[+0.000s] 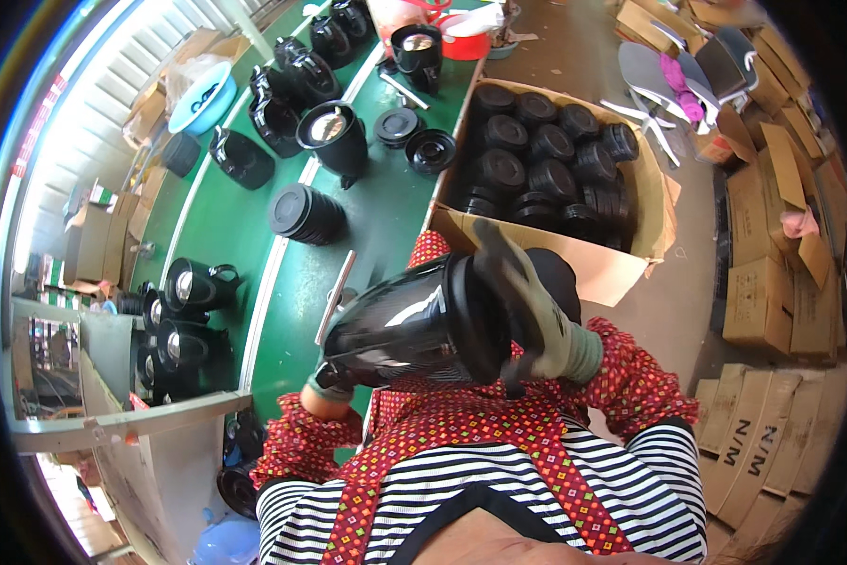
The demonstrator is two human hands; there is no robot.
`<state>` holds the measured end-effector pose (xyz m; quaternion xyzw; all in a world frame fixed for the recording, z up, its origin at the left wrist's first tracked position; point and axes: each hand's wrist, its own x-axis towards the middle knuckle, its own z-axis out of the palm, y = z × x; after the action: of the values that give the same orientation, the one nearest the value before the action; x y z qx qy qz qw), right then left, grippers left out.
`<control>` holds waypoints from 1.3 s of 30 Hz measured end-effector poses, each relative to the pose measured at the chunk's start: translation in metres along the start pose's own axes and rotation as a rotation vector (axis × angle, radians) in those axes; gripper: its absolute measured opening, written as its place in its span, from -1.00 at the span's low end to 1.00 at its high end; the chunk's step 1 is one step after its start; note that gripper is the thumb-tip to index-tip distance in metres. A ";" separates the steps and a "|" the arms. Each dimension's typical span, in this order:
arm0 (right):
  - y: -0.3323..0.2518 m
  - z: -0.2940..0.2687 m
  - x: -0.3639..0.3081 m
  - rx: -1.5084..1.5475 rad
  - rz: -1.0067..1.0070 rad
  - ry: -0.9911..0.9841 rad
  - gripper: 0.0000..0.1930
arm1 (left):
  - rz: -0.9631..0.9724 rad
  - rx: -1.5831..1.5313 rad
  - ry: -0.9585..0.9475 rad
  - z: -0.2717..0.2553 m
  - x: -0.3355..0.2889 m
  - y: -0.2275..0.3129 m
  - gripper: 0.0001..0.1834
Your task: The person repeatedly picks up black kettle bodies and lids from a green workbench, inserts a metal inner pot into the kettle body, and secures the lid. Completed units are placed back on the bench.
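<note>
A glossy black jug (390, 325) lies tilted on its side in front of my chest. My left hand (327, 394) grips its lower left end from beneath; the jug hides most of those fingers. Over the right end sits a wide round black cap (468, 315). My right hand (544, 315), in a grey-green glove with dark fingers, wraps around this cap, its fingers slightly blurred. Just beyond the jug, a thin metal bar (338, 292) rises from the green table (371, 212). A stack of black lids (303, 215) stands farther back.
Right of the table, an open cardboard box (654, 202) holds several black round lids. More black jugs (334, 137) stand on the table's far half and left edge. A light-blue basin (202, 99) sits at the far left. Chairs (663, 80) and cartons (762, 301) line the right.
</note>
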<state>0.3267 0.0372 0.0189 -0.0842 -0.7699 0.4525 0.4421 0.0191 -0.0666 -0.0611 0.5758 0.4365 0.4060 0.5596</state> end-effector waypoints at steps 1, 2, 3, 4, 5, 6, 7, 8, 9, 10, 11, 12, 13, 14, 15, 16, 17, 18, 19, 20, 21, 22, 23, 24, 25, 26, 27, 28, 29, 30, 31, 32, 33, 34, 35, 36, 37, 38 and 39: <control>-0.007 -0.002 0.004 -0.136 -0.086 -0.078 -0.08 | -0.033 0.072 -0.060 0.018 0.008 0.019 -0.25; -0.014 -0.003 0.010 -0.255 -0.186 -0.151 -0.04 | -0.002 0.013 -0.069 0.027 0.010 0.019 -0.26; -0.019 -0.003 0.019 -0.260 -0.200 -0.233 -0.04 | 0.028 -0.049 -0.079 0.035 0.012 0.018 -0.27; -0.021 -0.003 0.024 -0.264 -0.218 -0.309 -0.03 | 0.055 -0.107 -0.089 0.044 0.013 0.019 -0.28; -0.021 -0.001 0.025 -0.280 -0.239 -0.328 -0.08 | 0.177 -0.013 -0.049 0.049 0.012 0.018 -0.30; -0.022 0.001 0.025 -0.297 -0.258 -0.345 -0.12 | 0.078 -0.430 -0.048 0.054 0.013 0.017 -0.29; -0.023 0.001 0.026 -0.321 -0.278 -0.360 -0.17 | -0.018 -0.846 -0.051 0.059 0.016 0.016 -0.28; -0.022 0.001 0.029 -0.311 -0.334 -0.294 -0.20 | -0.049 -0.904 -0.042 0.056 0.018 0.016 -0.30; -0.021 0.002 0.030 -0.290 -0.306 -0.226 -0.22 | -0.077 -0.962 -0.031 0.053 0.022 0.016 -0.31; -0.016 0.003 0.028 -0.268 -0.275 -0.158 -0.24 | -0.039 -0.663 -0.005 0.042 0.025 0.015 -0.34; -0.012 0.003 0.024 -0.248 -0.241 -0.087 -0.26 | -0.101 -0.713 0.085 0.044 0.024 0.030 -0.33; -0.004 0.008 0.018 -0.211 -0.175 0.022 -0.32 | -0.153 -0.763 0.178 0.045 0.026 0.044 -0.33; 0.005 0.015 0.012 -0.181 -0.161 0.141 -0.40 | -0.006 -0.228 0.102 0.010 0.020 0.009 -0.34; 0.009 0.027 0.008 -0.021 -0.056 0.272 -0.41 | 0.159 0.293 0.112 -0.025 0.015 -0.030 -0.35; 0.013 0.035 0.002 0.129 0.058 0.405 -0.42 | 0.189 0.248 0.159 -0.024 0.020 -0.012 -0.34; 0.020 0.040 -0.004 0.236 0.157 0.480 -0.42 | 0.217 0.209 0.212 -0.022 0.020 0.010 -0.32; 0.031 0.044 -0.010 0.348 0.251 0.549 -0.41 | 0.144 -0.184 0.310 -0.010 0.021 0.038 -0.31; 0.037 0.049 -0.015 0.396 0.307 0.569 -0.42 | 0.087 -0.340 0.340 -0.015 0.023 0.039 -0.35; 0.043 0.052 -0.021 0.440 0.362 0.599 -0.42 | 0.009 -0.346 0.372 -0.017 0.025 0.046 -0.43; 0.048 0.057 -0.024 0.421 0.372 0.585 -0.42 | -0.069 -0.353 0.409 -0.019 0.025 0.054 -0.49; 0.056 0.061 -0.030 0.392 0.385 0.570 -0.44 | -0.101 -0.281 0.436 -0.021 0.024 0.057 -0.55; 0.063 0.064 -0.036 0.356 0.395 0.567 -0.46 | -0.095 -0.139 0.440 -0.023 0.026 0.061 -0.60; 0.068 0.069 -0.040 0.323 0.407 0.558 -0.47 | -0.018 0.146 0.434 -0.025 0.028 0.067 -0.65; 0.070 0.072 -0.042 0.462 0.445 0.583 -0.47 | 0.054 0.423 0.419 -0.027 0.031 0.078 -0.68; 0.073 0.070 -0.043 0.589 0.486 0.607 -0.48 | 0.162 0.816 0.349 -0.030 0.038 0.097 -0.70; 0.093 0.055 -0.058 0.183 0.470 0.430 -0.44 | 0.097 0.858 0.354 -0.022 0.041 0.117 -0.72; 0.083 0.060 -0.047 0.175 0.426 0.377 -0.41 | 0.098 0.995 0.316 -0.022 0.044 0.122 -0.73; 0.062 0.062 -0.030 0.165 0.381 0.328 -0.38 | 0.029 1.081 0.305 -0.019 0.045 0.122 -0.72; 0.046 0.063 -0.019 0.149 0.338 0.289 -0.35 | -0.038 1.162 0.283 -0.014 0.049 0.122 -0.70; 0.049 0.060 -0.011 -0.076 0.091 0.176 -0.19 | -0.147 1.258 0.241 -0.004 0.054 0.123 -0.65; 0.044 0.059 0.000 -0.128 0.073 0.059 -0.16 | -0.247 1.231 0.156 0.002 0.058 0.127 -0.45; 0.034 0.057 0.013 -0.183 0.053 -0.049 -0.13 | -0.194 1.203 0.171 0.008 0.054 0.124 -0.36; 0.026 0.054 0.022 -0.238 0.035 -0.157 -0.10 | -0.141 1.174 0.184 0.012 0.050 0.121 -0.26; 0.021 0.053 0.027 -0.305 0.044 -0.219 -0.03 | -0.077 1.076 0.203 0.008 0.044 0.121 -0.16; 0.018 0.049 0.027 -0.329 0.063 -0.248 -0.05 | -0.012 0.979 0.217 0.000 0.036 0.122 -0.05; 0.016 0.044 0.026 -0.351 0.081 -0.278 -0.07 | 0.028 0.856 0.161 -0.007 0.026 0.127 0.02; 0.014 0.041 0.027 -0.369 0.093 -0.315 -0.09 | 0.075 0.508 0.108 -0.018 0.015 0.120 0.05; 0.013 0.039 0.024 -0.384 0.104 -0.278 -0.15 | 0.061 0.327 0.140 -0.020 0.008 0.117 0.04; 0.012 0.035 0.021 -0.406 0.119 -0.290 -0.15 | 0.042 0.146 0.173 -0.020 0.002 0.115 0.04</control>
<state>0.2844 0.0331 0.0148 -0.1507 -0.8940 0.3213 0.2736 0.0058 -0.0580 0.0549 0.5866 0.4995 0.4332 0.4677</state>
